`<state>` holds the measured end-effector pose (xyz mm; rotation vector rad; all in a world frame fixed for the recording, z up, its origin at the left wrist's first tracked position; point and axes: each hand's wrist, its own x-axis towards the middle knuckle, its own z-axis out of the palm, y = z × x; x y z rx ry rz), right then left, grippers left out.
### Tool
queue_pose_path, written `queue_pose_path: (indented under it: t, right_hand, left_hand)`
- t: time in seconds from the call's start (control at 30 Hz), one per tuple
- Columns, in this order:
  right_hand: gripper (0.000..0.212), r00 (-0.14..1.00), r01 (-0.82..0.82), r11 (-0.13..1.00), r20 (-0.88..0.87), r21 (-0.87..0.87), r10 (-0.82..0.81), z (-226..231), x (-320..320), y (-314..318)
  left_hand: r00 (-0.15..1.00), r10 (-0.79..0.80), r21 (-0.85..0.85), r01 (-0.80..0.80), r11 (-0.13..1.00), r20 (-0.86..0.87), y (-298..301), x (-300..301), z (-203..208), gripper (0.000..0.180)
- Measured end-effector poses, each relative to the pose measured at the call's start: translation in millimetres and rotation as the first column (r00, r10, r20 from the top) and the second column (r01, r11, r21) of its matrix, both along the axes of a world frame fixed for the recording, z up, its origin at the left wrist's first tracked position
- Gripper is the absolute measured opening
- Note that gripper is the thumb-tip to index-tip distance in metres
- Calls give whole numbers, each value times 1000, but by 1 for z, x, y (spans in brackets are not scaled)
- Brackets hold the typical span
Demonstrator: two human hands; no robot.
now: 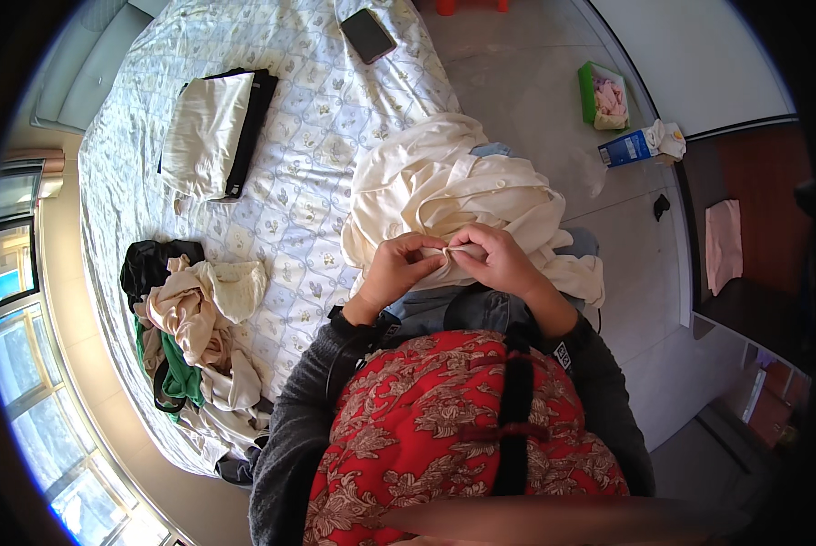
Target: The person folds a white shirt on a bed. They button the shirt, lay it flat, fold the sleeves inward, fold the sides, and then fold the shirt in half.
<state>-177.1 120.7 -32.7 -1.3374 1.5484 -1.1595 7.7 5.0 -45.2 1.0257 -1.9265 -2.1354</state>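
A cream buttoned shirt (pixel 458 187) lies bunched over my lap and the edge of the bed, with a few small buttons showing along its front strip. My left hand (pixel 397 269) pinches the cloth between thumb and fingers. Close beside it, my right hand (pixel 497 263) pinches the same bit of cloth, and the fingertips of both hands nearly meet. Whether a button lies between them is too small to tell. Blue denim legs (pixel 426 309) show below the shirt.
Left of me on the patterned bedsheet (pixel 308 182) lies a heap of mixed clothes (pixel 194 328). Farther off sit a stack of folded garments (pixel 210 136) and a dark phone (pixel 368 36). On the floor at right stand a green box (pixel 603 96) and a blue carton (pixel 624 148).
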Motion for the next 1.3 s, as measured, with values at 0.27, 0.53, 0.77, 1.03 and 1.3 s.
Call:
queue_pose_path:
  t: [0.27,0.53,0.77,1.03,1.3]
  right_hand:
    - [17,984,11,996,178,91,-27,-14,-1,5]
    - [17,997,-40,994,-66,100,46,-16,-1,8]
    - [21,998,-54,985,-18,164,58,-11,-4,9]
    - [24,960,-16,985,-278,-169,-32,-8,4,-5]
    - [31,930,-240,971,-284,16,235,-16,30,-41]
  left_hand:
    - [993,40,-241,-67,968,-115,2,-4,3,18]
    - [1000,-13,-257,9,966,-14,5,-2,9,15]
    - [974,189,-350,-135,927,128,-5,0,-11,13]
    - [929,293,28,-295,955,-227,-54,20,10,18]
    - [970,-6,-483,-116,868,-244,-49,7,45,43]
